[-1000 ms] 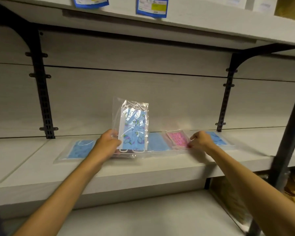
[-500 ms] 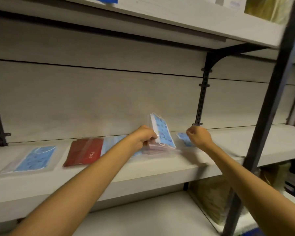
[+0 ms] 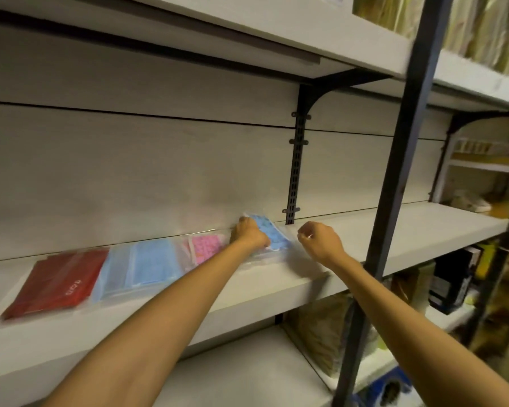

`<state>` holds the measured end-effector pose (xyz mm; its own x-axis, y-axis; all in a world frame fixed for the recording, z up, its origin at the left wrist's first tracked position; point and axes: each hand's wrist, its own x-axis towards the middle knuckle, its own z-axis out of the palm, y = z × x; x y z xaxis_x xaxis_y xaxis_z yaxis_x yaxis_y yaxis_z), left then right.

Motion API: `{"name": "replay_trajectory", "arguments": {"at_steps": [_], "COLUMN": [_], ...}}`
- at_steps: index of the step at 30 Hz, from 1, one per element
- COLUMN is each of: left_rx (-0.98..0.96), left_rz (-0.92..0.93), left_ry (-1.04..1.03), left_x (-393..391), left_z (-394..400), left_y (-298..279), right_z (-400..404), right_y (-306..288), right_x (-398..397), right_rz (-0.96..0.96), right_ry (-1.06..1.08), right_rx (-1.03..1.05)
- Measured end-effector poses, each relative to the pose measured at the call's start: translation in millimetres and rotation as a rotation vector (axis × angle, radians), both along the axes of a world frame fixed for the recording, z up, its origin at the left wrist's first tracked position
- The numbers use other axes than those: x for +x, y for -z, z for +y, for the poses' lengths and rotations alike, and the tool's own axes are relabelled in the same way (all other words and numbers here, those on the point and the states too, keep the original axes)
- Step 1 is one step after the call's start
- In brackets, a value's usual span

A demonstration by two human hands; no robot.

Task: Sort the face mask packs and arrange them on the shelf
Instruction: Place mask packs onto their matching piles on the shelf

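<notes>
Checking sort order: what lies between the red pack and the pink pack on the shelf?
In the head view, one plain blue pack lies flat between the red pack and pink pack.

We find only one piece of lettering: a short white word printed on the red pack [image 3: 56, 284], which lies flat on the shelf [image 3: 247, 292] well to the left of where the left hand [image 3: 249, 235] grips a blue mask pack [image 3: 272, 235]. The word runs sideways along the red wrapper and is smeared by motion blur, so we cannot read its letters with any certainty. The blue pack in the grip, the pink pack [image 3: 207, 249] just left of it and the pale blue pack [image 3: 147, 268] further left carry only patterns, with no text we can make out.
</notes>
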<state>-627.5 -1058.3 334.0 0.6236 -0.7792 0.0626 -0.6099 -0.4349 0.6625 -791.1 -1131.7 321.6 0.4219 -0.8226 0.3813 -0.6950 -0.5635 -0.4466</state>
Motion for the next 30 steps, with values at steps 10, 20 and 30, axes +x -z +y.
{"name": "replay_trajectory", "arguments": {"at_steps": [10,20,30], "left_rx": [0.158,-0.068,-0.061], "left_rz": [-0.499,-0.478,-0.553], "left_ry": [0.197,0.201,-0.035], "left_x": [4,52,123], "left_z": [16,133,297], "left_y": [15,-11,-7], "right_z": [17,77,212], "right_y": [4,-4,0], "right_x": [12,77,168], "right_rz": [0.061,-0.053,-0.131], "right_ry": [-0.046,-0.31,-0.612], "right_rx": [-0.039,-0.111,-0.129]}}
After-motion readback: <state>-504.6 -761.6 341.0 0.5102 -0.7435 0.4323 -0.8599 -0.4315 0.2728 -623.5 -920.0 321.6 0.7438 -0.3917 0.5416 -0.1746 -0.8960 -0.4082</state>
